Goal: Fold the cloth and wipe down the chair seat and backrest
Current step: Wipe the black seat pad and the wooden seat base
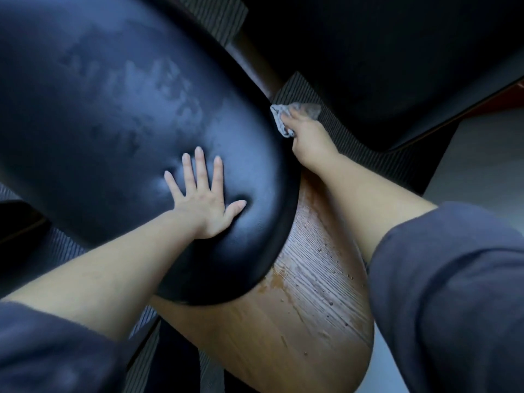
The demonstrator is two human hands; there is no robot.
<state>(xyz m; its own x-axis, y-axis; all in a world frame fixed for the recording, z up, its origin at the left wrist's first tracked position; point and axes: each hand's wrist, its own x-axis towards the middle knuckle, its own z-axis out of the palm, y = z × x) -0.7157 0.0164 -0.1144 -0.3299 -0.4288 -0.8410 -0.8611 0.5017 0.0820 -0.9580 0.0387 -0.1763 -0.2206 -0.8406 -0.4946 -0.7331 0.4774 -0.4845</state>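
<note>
Cushion (113, 114), flat left hand (202, 207), gripped cloth (280, 120)

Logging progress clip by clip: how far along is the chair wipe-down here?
Looks done: damp streaks on the black cushion and wet smears with droplets on the wooden panel suggest both were wiped. In hand: the right hand grips the bunched grey cloth at the cushion's edge; the left hand presses flat on the cushion. Left: that edge at least; other parts are out of view.

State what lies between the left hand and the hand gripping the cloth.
Head view: only bare black chair padding and its rounded edge separate the left hand from the right hand, which grips the cloth.
</note>
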